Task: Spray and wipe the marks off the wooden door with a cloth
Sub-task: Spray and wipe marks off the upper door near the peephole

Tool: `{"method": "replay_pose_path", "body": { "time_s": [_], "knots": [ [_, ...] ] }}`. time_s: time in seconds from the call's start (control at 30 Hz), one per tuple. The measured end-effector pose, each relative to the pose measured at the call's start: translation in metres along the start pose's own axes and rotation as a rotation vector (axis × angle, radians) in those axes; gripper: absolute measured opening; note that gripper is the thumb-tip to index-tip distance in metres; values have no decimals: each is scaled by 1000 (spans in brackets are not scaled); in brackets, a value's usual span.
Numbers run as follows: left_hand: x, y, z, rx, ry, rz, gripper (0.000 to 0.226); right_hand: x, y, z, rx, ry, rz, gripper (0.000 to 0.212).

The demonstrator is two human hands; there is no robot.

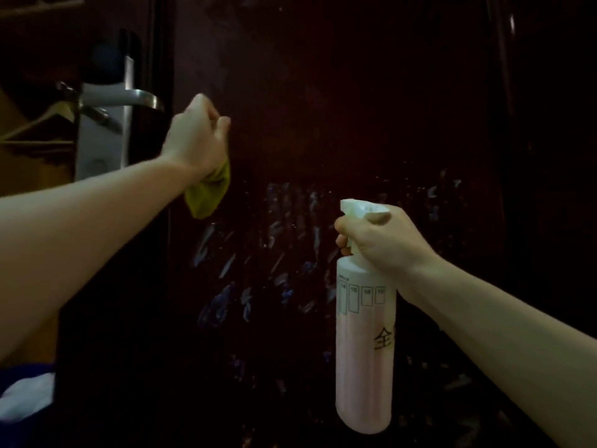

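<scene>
Door [355,92], dark wood, fills the view, upright and rigid, so it should take firm rubbing without giving. Pale streaky marks [258,253] spread across its middle and lower panel, between the 2 arms. Below and to the right, the spray bottle [365,344] stands upright just in front of the door, pinkish liquid filling most of it; it likely feels moderately heavy and smooth. The right hand [378,240] grasps its neck, 1 finger on the trigger, the natural hold. A metal lever handle [129,98] sits upper left. The left hand [197,137] clenches a yellow-green cloth [208,192], soft and limp, bunched against the door above the marks.
</scene>
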State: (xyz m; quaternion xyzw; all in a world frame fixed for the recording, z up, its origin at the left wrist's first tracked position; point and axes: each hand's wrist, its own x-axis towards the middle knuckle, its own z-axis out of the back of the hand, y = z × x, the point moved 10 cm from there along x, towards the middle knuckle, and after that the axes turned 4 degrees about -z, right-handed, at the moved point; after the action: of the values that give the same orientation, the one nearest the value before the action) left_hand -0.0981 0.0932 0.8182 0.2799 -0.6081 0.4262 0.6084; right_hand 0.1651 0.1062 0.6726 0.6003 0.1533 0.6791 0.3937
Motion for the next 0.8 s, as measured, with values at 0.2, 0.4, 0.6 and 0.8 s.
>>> {"method": "replay_pose_path", "body": {
  "time_s": [0.2, 0.4, 0.6, 0.8],
  "knots": [
    [-48, 77, -5, 152, 60, 113, 13, -2, 18, -51, 43, 53, 50, 35],
    [-68, 104, -30, 80, 3, 162, 14, 11, 24, -79, 127, 93, 4, 24],
    [-70, 98, -29, 109, -43, 89, 13, 25, 27, -92, 112, 49, 12, 17],
    [-71, 93, -28, 179, -90, 84, 19, 29, 21, -89, 161, 35, 4, 12]
  ]
}}
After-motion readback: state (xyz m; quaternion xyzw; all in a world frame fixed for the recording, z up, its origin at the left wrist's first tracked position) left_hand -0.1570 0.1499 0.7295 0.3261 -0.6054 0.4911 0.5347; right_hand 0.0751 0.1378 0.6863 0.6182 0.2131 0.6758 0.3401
